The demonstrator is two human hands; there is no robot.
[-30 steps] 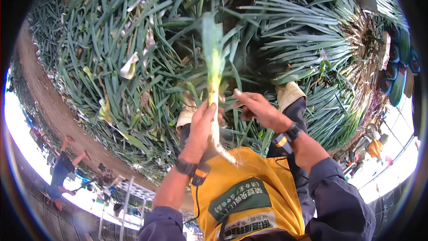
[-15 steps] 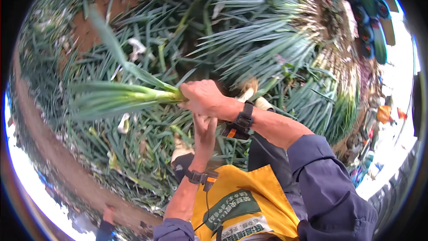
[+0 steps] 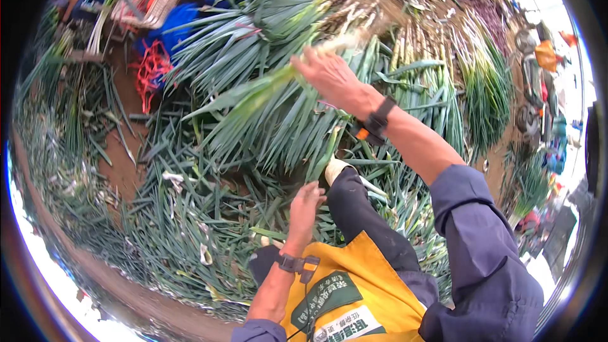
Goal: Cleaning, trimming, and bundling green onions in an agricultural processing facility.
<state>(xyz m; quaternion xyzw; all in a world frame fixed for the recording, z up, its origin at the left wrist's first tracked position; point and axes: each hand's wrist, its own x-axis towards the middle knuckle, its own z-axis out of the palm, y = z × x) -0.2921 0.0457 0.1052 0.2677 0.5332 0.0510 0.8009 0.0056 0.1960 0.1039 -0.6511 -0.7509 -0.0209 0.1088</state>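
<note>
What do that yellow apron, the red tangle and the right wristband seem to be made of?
Yellow apron: probably cloth, perhaps coated, mostly matte, as it drapes over the lap.
Red tangle: perhaps plastic netting or cord, from its bright, loose strands.
Right wristband: maybe rubber or nylon, dark, curving around the wrist.

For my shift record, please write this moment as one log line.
Right hand: holds green onion over laid-out onions | left hand: nothing visibly held, near loose leaves | surroundings: yellow apron, red netting
</note>
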